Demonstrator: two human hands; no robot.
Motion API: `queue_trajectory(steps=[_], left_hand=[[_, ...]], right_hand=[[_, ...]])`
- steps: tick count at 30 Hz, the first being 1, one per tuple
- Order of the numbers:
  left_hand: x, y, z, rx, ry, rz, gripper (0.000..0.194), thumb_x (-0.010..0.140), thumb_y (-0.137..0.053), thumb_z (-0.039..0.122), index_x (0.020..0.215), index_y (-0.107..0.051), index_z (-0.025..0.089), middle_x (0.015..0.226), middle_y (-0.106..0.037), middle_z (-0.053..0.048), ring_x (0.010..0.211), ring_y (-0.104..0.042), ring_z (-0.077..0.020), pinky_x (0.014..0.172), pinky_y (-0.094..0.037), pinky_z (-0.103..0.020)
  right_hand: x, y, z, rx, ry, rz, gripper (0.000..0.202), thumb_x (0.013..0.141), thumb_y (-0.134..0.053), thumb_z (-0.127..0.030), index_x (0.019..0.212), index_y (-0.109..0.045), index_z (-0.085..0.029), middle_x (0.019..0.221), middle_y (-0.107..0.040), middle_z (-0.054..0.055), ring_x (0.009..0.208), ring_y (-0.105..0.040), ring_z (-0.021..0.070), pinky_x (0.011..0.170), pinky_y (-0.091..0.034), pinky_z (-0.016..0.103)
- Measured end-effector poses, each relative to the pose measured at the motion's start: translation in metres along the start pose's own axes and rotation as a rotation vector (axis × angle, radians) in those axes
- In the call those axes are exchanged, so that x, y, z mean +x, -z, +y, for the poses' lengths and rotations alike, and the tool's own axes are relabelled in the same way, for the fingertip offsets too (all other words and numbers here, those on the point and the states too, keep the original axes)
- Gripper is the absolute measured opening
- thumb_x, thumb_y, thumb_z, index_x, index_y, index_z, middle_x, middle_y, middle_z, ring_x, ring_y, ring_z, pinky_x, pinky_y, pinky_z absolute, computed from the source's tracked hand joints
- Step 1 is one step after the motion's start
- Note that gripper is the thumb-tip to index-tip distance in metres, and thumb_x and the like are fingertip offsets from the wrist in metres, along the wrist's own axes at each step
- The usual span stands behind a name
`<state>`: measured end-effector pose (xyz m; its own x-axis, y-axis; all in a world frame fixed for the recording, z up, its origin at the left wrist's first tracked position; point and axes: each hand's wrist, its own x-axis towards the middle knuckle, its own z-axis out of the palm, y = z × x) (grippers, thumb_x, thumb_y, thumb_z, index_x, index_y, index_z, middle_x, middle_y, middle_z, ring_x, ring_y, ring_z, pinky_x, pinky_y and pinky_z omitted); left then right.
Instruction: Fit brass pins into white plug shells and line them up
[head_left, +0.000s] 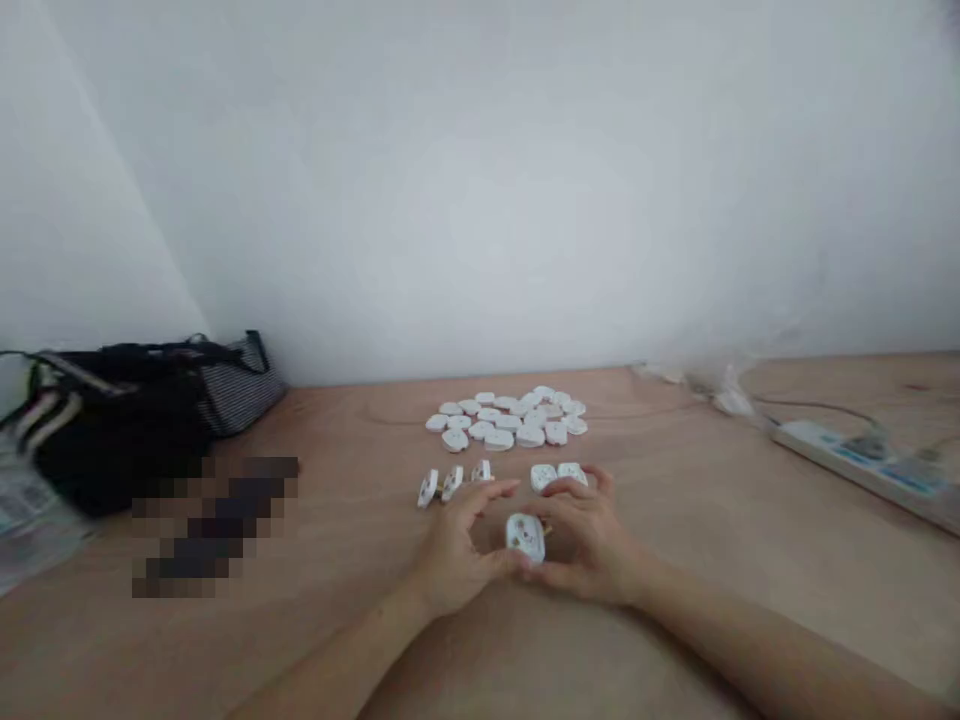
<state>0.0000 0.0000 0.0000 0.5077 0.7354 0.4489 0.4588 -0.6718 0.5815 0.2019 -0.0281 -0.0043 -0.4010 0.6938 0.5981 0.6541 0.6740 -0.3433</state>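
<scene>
A white plug-like piece with metal prongs on its right side is between my two hands, low over the table. My left hand has its thumb at the piece's lower edge, while its fingers arch apart above. My right hand curls around the prong side, thumb at the lower edge and fingers over the top. Just beyond my right fingers lie two white pieces. Past my left fingers, three more stand on edge in a row. Farther back, several white pieces form a loose cluster.
A black bag rests at the left against the wall, with a pixelated dark object in front of it. At the right is a white power strip with a cable, and clear plastic beside it on the wooden table.
</scene>
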Motion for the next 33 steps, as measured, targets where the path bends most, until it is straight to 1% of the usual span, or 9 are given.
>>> queue_trajectory(steps=[4, 8, 13, 14, 18, 21, 24, 28, 33], left_hand=[[0.002, 0.008, -0.001, 0.077, -0.146, -0.146, 0.073, 0.052, -0.079, 0.049, 0.117, -0.056, 0.023, 0.109, -0.063, -0.006, 0.104, -0.052, -0.0273, 0.095, -0.037, -0.042], [0.003, 0.006, 0.000, 0.108, -0.211, -0.115, 0.057, 0.062, -0.075, 0.046, 0.111, -0.061, 0.021, 0.092, -0.067, -0.005, 0.089, -0.058, -0.0232, 0.084, -0.043, -0.037], [0.002, 0.004, 0.003, 0.132, -0.249, -0.087, 0.052, 0.066, -0.074, 0.042, 0.111, -0.060, 0.019, 0.097, -0.067, -0.007, 0.094, -0.057, -0.0242, 0.088, -0.042, -0.039], [0.001, 0.004, 0.002, 0.135, -0.250, -0.079, 0.052, 0.066, -0.074, 0.042, 0.111, -0.060, 0.019, 0.099, -0.067, -0.007, 0.096, -0.056, -0.0245, 0.090, -0.041, -0.039], [0.001, 0.003, -0.002, 0.159, -0.221, -0.071, 0.056, 0.063, -0.075, 0.046, 0.111, -0.061, 0.020, 0.107, -0.066, -0.008, 0.106, -0.053, -0.0267, 0.095, -0.040, -0.042], [0.000, 0.002, -0.005, 0.184, -0.195, -0.083, 0.060, 0.061, -0.075, 0.048, 0.113, -0.060, 0.020, 0.113, -0.064, -0.009, 0.113, -0.050, -0.0285, 0.097, -0.039, -0.045], [-0.001, 0.001, -0.007, 0.205, -0.183, -0.091, 0.062, 0.062, -0.074, 0.049, 0.114, -0.059, 0.020, 0.118, -0.061, -0.010, 0.117, -0.048, -0.0291, 0.100, -0.037, -0.047], [-0.002, 0.000, -0.008, 0.225, -0.180, -0.089, 0.062, 0.064, -0.072, 0.049, 0.117, -0.058, 0.021, 0.123, -0.058, -0.010, 0.121, -0.044, -0.0291, 0.102, -0.034, -0.049], [-0.003, -0.001, -0.010, 0.259, -0.159, -0.083, 0.060, 0.064, -0.072, 0.051, 0.116, -0.059, 0.025, 0.129, -0.053, -0.009, 0.126, -0.038, -0.0319, 0.102, -0.033, -0.052]], right_hand=[[0.000, 0.004, 0.005, -0.012, 0.006, -0.055, 0.053, 0.064, -0.069, -0.052, 0.110, -0.058, -0.027, 0.096, -0.066, 0.007, 0.100, -0.053, 0.0264, 0.097, -0.013, 0.049], [0.001, 0.002, 0.007, -0.007, -0.001, -0.072, 0.053, 0.060, -0.070, -0.058, 0.101, -0.060, -0.025, 0.094, -0.066, 0.007, 0.097, -0.055, 0.0261, 0.098, -0.012, 0.049], [0.004, 0.015, 0.014, 0.021, -0.025, -0.166, 0.067, 0.049, -0.074, -0.063, 0.100, -0.057, -0.023, 0.097, -0.065, 0.005, 0.095, -0.054, 0.0260, 0.096, -0.016, 0.046], [0.005, 0.021, 0.017, 0.000, -0.038, -0.191, 0.063, 0.051, -0.074, -0.061, 0.099, -0.058, -0.023, 0.098, -0.065, 0.005, 0.095, -0.053, 0.0261, 0.094, -0.018, 0.046], [0.007, 0.042, 0.033, -0.113, -0.062, -0.390, 0.017, 0.074, -0.065, -0.042, 0.083, -0.067, -0.028, 0.083, -0.066, 0.002, 0.089, -0.053, 0.0228, 0.084, -0.022, 0.042], [0.007, 0.044, 0.042, -0.108, -0.060, -0.453, 0.008, 0.079, -0.061, -0.032, 0.076, -0.069, -0.029, 0.082, -0.067, 0.001, 0.088, -0.053, 0.0213, 0.081, -0.023, 0.040], [0.006, 0.037, 0.044, -0.067, -0.068, -0.433, 0.011, 0.081, -0.058, -0.027, 0.075, -0.067, -0.026, 0.081, -0.066, 0.000, 0.088, -0.054, 0.0201, 0.082, -0.024, 0.039], [0.004, 0.028, 0.040, -0.068, -0.078, -0.327, 0.012, 0.084, -0.052, -0.021, 0.077, -0.062, -0.021, 0.082, -0.066, 0.003, 0.087, -0.054, 0.0197, 0.083, -0.027, 0.038], [0.002, 0.022, 0.032, -0.002, -0.067, -0.162, 0.023, 0.087, -0.044, -0.015, 0.104, -0.059, -0.022, 0.095, -0.065, 0.006, 0.090, -0.055, 0.0196, 0.081, -0.030, 0.036]])
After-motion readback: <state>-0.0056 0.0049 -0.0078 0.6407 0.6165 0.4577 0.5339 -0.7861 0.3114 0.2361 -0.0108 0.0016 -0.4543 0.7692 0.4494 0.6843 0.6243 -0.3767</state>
